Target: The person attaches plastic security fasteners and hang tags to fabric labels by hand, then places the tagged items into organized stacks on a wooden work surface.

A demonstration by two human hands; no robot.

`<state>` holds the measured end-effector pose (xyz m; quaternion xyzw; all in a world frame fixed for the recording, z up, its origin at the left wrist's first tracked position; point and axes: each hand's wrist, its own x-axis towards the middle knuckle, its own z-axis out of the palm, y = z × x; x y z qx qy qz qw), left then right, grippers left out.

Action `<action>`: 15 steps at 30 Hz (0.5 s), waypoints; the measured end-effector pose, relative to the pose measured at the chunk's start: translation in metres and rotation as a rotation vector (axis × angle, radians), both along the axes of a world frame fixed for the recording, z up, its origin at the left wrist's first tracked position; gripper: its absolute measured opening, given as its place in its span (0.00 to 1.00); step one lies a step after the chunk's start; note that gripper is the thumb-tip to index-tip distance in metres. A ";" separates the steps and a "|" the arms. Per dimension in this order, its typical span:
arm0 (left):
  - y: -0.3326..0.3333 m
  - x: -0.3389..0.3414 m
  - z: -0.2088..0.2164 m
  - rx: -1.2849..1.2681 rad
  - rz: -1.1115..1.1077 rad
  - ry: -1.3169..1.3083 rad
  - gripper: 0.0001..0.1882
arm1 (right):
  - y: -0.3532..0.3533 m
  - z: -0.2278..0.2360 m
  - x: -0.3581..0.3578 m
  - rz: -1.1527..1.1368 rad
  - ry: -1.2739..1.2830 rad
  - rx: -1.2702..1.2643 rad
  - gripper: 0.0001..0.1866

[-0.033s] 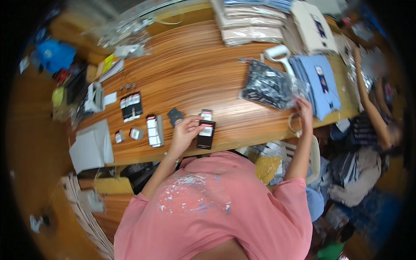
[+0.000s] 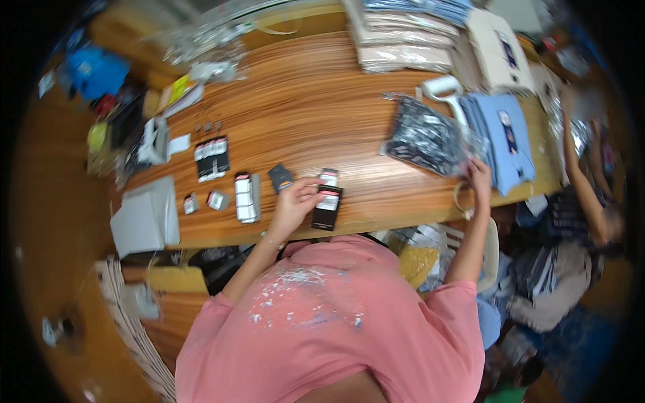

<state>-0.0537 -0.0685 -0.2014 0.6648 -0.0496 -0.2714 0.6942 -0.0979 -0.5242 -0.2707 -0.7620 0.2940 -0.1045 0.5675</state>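
My left hand (image 2: pixel 294 207) is closed in a pinch on a black hang tag (image 2: pixel 327 213) with a white and red label, near the table's front edge. Behind that tag lies a lighter labelled tag (image 2: pixel 328 176), partly covered. A dark grey tag (image 2: pixel 279 176) rests just beyond my left fingers. My right hand (image 2: pixel 479 180) pinches the clear edge of a plastic bag (image 2: pixel 430 138) packed with dark items. Beside that bag is a folded blue garment (image 2: pixel 514 141) with a dark tag on it. Around my right wrist area hangs a pale loop (image 2: pixel 461 199).
Stacks of labelled tags (image 2: pixel 247 198) and a black card with labels (image 2: pixel 213 159) lie to the left. Grey sheets (image 2: pixel 144 218) sit at the left corner. A white tape dispenser (image 2: pixel 443 87) and bagged garments (image 2: pixel 406 57) are at the back right. Another person's arm (image 2: pixel 581 164) shows at far right.
The table and things on it appear shifted slightly rightward in the picture. Both hands keep the same hold.
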 end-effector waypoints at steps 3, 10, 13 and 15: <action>0.003 -0.001 -0.004 -0.037 0.017 -0.018 0.13 | -0.005 0.000 0.007 0.122 0.295 -0.347 0.10; 0.017 -0.003 0.006 -0.031 0.032 -0.019 0.14 | -0.024 -0.032 0.003 0.069 0.218 -0.589 0.09; 0.029 -0.004 0.008 -0.045 0.060 -0.030 0.14 | -0.029 -0.030 -0.002 0.026 0.201 -0.480 0.08; 0.038 -0.002 0.009 -0.012 0.046 -0.033 0.14 | -0.039 -0.042 -0.005 0.039 0.179 -0.420 0.07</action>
